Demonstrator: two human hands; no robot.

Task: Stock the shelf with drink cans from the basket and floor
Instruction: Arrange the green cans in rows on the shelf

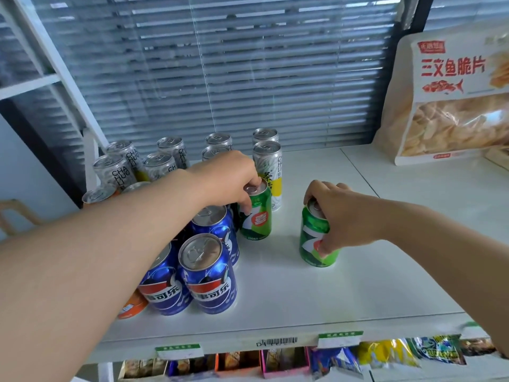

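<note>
Two green cans stand upright on the white shelf (303,296). My left hand (231,177) grips the top of the left green can (257,216), which stands beside the blue cans (212,274) and in front of a tall white-and-yellow can (271,166). My right hand (344,216) holds the right green can (314,244) by its top and side, apart from the group. Tall silver cans (115,169) stand in rows at the back left. An orange can (132,304) shows under my left forearm.
A large snack bag (454,92) leans at the shelf's back right. Glass and window blinds (220,64) close off the back. Price tags (340,339) line the shelf's front edge, and snack packets (385,354) fill the shelf below.
</note>
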